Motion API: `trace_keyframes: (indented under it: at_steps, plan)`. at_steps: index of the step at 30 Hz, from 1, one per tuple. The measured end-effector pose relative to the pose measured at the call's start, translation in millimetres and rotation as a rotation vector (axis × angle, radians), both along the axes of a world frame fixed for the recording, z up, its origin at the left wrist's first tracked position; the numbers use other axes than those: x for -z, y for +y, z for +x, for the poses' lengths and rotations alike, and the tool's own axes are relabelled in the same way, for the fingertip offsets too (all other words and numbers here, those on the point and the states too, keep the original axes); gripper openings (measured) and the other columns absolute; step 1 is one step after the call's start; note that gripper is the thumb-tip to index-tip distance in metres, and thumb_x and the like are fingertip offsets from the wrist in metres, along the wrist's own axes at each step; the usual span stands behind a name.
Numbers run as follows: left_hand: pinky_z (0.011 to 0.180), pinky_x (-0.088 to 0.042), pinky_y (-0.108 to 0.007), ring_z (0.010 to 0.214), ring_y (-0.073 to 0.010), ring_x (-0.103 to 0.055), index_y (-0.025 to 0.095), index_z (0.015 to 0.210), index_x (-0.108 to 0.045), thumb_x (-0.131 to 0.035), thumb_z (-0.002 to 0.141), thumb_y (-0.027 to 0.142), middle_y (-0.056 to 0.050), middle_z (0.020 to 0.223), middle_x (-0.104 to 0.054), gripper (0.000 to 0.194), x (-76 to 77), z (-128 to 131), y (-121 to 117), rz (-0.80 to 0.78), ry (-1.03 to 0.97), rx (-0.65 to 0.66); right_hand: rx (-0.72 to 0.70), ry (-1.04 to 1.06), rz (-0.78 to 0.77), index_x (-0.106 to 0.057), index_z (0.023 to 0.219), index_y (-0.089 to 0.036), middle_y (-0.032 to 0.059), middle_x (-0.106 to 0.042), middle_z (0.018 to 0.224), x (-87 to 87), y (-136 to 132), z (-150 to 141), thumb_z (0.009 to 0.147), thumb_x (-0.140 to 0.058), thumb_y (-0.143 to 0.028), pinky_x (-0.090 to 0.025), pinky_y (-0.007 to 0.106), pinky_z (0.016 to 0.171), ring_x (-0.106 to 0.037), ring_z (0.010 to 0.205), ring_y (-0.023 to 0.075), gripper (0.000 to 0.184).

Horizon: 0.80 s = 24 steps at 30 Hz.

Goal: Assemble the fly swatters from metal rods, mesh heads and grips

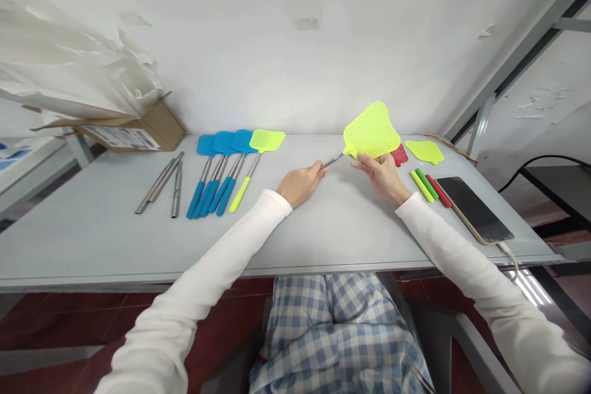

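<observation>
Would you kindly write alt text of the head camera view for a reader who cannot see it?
A person's left hand grips the metal shaft of a neon-yellow fly swatter while the right hand holds its mesh head above a grey table. Blue-handled swatters and metal rods lie to the left; green, yellow and red handle grips and a smartphone lie to the right.

Red swatter head (399, 155) (partly hidden)

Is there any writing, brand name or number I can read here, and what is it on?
White label on the cardboard box: print too small and blurred to read.
Phone: dark screen, no text showing.
Nothing else readable appears.
</observation>
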<state>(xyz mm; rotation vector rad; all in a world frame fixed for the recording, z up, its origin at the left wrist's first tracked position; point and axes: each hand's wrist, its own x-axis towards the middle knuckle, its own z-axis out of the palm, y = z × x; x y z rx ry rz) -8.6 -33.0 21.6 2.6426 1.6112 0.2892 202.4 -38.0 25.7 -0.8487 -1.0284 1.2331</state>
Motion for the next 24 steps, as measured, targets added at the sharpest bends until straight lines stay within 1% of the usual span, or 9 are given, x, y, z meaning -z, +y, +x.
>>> trace_keyframes:
  at_steps: [6,10,13,16,18,24]
  plan:
    - [0.066,-0.044,-0.030,0.079,-0.0248,-0.070,0.018,0.109,-0.053,-0.020,0.102,0.042,-0.011,0.088,-0.072,0.041,-0.5,1.9,-2.5,-0.036,-0.021,-0.031,-0.029,-0.035,0.041,-0.066,0.109,-0.029,0.0013,-0.074,0.106,1.8,-2.7,-3.3,0.063,-0.086,-0.039,-0.058,0.043,0.098,-0.064,0.118,0.0254,0.051]
    - [0.065,-0.043,-0.030,0.079,-0.0251,-0.070,0.018,0.110,-0.053,-0.020,0.102,0.043,-0.010,0.090,-0.072,0.043,0.6,1.6,-1.6,-0.041,-0.037,-0.027,-0.048,-0.052,0.049,-0.068,0.103,-0.027,0.0021,-0.074,0.104,2.3,-3.4,-3.4,0.064,-0.086,-0.040,-0.057,0.043,0.098,-0.065,0.116,0.0255,0.046]
    - [0.064,-0.042,-0.030,0.080,-0.0255,-0.070,0.018,0.109,-0.053,-0.020,0.102,0.043,-0.009,0.091,-0.073,0.043,0.1,1.7,-1.8,-0.037,-0.048,-0.033,-0.057,-0.040,0.046,-0.067,0.108,-0.028,0.0019,-0.074,0.104,-0.5,-4.3,-4.1,0.063,-0.087,-0.039,-0.057,0.043,0.098,-0.066,0.115,0.0253,0.050]
    - [0.064,-0.041,-0.029,0.081,-0.0239,-0.070,0.020,0.108,-0.054,-0.021,0.103,0.042,-0.008,0.091,-0.073,0.041,-1.4,1.7,-2.7,-0.037,-0.068,-0.040,-0.054,-0.022,0.044,-0.065,0.115,-0.030,0.0017,-0.074,0.105,-4.3,-5.6,-5.9,0.062,-0.087,-0.039,-0.058,0.044,0.098,-0.065,0.116,0.0257,0.057]
    - [0.064,-0.041,-0.028,0.081,-0.0232,-0.070,0.020,0.107,-0.054,-0.021,0.103,0.042,-0.008,0.091,-0.073,0.040,-1.6,1.4,-2.9,-0.033,-0.073,-0.046,-0.056,-0.024,0.047,-0.064,0.117,-0.030,0.0019,-0.074,0.106,-5.6,-6.1,-7.0,0.063,-0.087,-0.040,-0.057,0.044,0.098,-0.065,0.117,0.0260,0.059]
    - [0.063,-0.041,-0.027,0.076,-0.0212,-0.069,0.020,0.104,-0.055,-0.022,0.102,0.043,-0.008,0.086,-0.072,0.041,2.3,0.1,-0.5,-0.001,-0.082,-0.051,-0.070,-0.013,0.020,-0.066,0.113,-0.029,0.0028,-0.074,0.106,-5.0,-5.8,-7.9,0.062,-0.087,-0.041,-0.058,0.046,0.097,-0.062,0.121,0.0275,0.057]
